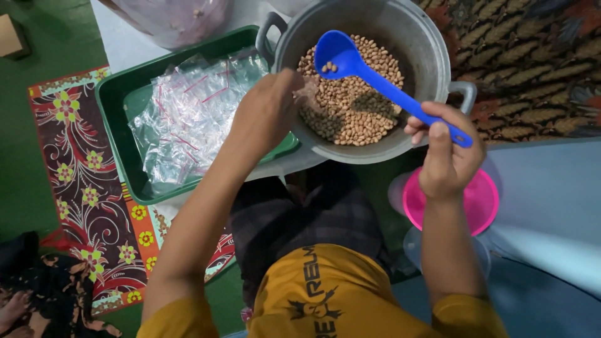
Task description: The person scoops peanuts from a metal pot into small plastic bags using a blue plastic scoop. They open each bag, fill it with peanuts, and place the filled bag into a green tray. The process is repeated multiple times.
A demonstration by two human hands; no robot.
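Over the grey metal pot (426,47), which serves as the landmark, both hands are at work: the right hand (447,156), at the pot's near right rim beside one handle, has its fingers clenched round the end of a blue plastic ladle (375,78), whose bowl hangs above the middle of the pot with only a few peanuts in it. The left hand (269,112) sits at the pot's near left rim, its fingers closed on what looks like a small clear bag (307,94) held just over the peanuts (350,109); the bag's mouth is mostly hidden behind the hand, so how wide it gapes cannot be told. Left of the pot lies a green tray (119,134) heaped with more clear zip bags (188,116), touching or nearly touching the pot's side. Below the pot on the right, a pink lid (482,203) rests on a clear tub. To fill cleanly, it seems wise to keep the bag's mouth low above the pot so that strays fall back among the nuts, bring the ladle's lip right to the opening, and tip slowly; with so little in the scoop, a deeper dip into the pile would likely serve better, and a firm pinch on the bag's rim should stop it folding shut
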